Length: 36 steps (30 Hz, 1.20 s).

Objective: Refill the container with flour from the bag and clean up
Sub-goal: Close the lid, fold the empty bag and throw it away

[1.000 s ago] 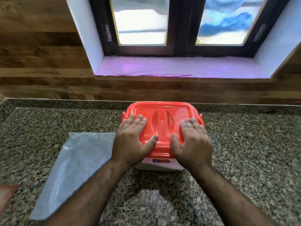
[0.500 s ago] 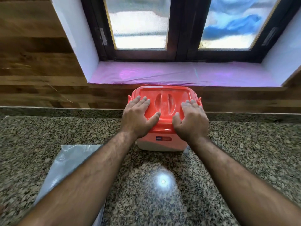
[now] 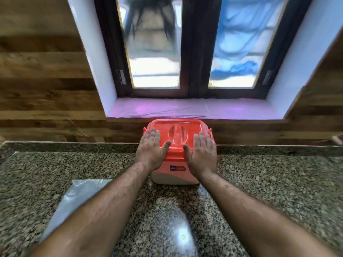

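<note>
Both hands [image 3: 151, 151] [image 3: 202, 154] press flat on container lid [image 3: 178, 130].

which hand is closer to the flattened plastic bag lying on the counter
Left. The left hand rests on the red lid's left side, just beyond the plastic bag; the right hand rests on the lid's right side, farther away.

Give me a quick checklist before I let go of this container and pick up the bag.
1. Lid on the container: ok, sits flat.
2. Side clips latched: cannot tell.
3. Left hand and right hand free: ok, flat on the lid, holding nothing.
4. Container set back: ok, by the wall, below the sill.
5. Bag in reach: ok, flat on the counter beside the left arm.
6. Spilled flour: cannot tell.
</note>
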Motion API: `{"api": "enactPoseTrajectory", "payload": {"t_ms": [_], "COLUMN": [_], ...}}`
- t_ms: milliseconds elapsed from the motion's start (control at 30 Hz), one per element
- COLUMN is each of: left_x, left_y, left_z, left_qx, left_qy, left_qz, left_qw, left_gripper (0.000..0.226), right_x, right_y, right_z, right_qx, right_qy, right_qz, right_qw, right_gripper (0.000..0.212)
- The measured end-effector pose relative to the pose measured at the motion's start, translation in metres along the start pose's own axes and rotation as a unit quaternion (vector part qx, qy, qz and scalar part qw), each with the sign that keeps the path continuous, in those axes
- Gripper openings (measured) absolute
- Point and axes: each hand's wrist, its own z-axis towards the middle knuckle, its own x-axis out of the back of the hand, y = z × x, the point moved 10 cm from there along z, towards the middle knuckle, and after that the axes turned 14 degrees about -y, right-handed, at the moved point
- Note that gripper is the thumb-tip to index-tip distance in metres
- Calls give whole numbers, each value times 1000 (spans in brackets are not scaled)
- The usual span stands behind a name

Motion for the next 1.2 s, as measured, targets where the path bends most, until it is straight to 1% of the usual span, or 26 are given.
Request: {"api": "enactPoseTrajectory", "payload": {"t_ms": [67, 133, 233, 267, 333, 433, 500, 567, 600, 700, 767, 833, 900, 933, 1000, 1067, 1100, 1200], "left_x": [-7, -16, -18, -16, -15, -19, -29, -41, -46, -64, -72, -76, -82, -87, -93, -96, -100, -107], "left_y": [-2, -8, -32, -45, -78, -142, -188, -231, -251, -313, -353, -395, -429, -442, -455, -466, -475, -495], "left_z": [-16, -34, -66, -79, -101, -131, -149, -165, -173, -188, -195, -196, -194, -193, -189, -188, -186, -182], "left_qx": [2, -22, -50, -39, 11, 95, 138, 175, 194, 233, 254, 274, 287, 293, 286, 290, 292, 305], "left_qy": [-34, -53, -25, -13, 8, 18, 1, -23, -33, -61, -80, -82, -102, -124, -159, -173, -172, -168], "left_qz": [-23, -62, -135, -162, -213, -242, -260, -270, -268, -266, -258, -240, -221, -222, -244, -266, -276, -295], "left_qw": [999, 996, 989, 986, 977, 965, 956, 947, 943, 933, 929, 928, 927, 922, 913, 903, 899, 890], "left_gripper": [95, 89, 85, 81, 68, 50, 41, 38, 40, 47, 51, 53, 54, 49, 33, 20, 18, 34], "right_x": [-18, -36, -64, -74, -94, -117, -144, -175, -190, -226, -247, -260, -272, -276, -285, -291, -292, -294], "right_y": [-9, -28, -64, -78, -104, -139, -154, -163, -168, -194, -205, -213, -218, -220, -219, -217, -215, -211], "right_z": [-18, -41, -75, -85, -99, -113, -113, -113, -114, -123, -127, -125, -120, -118, -114, -111, -111, -114], "right_qx": [23, 71, 156, 178, 203, 205, 165, 93, 63, 40, 18, -22, -66, -90, -133, -173, -192, -228], "right_qy": [-20, -29, -36, -44, -74, -120, -192, -288, -324, -388, -403, -398, -393, -392, -386, -376, -370, -365], "right_qz": [-26, -45, -17, -5, 21, 70, 113, 162, 172, 145, 150, 180, 212, 223, 245, 268, 279, 309], "right_qw": [999, 996, 987, 983, 976, 969, 961, 939, 928, 910, 903, 899, 893, 888, 879, 870, 865, 848], "right_gripper": [90, 92, 94, 93, 91, 78, 70, 67, 66, 49, 47, 44, 31, 23, 16, 21, 20, 17]}}
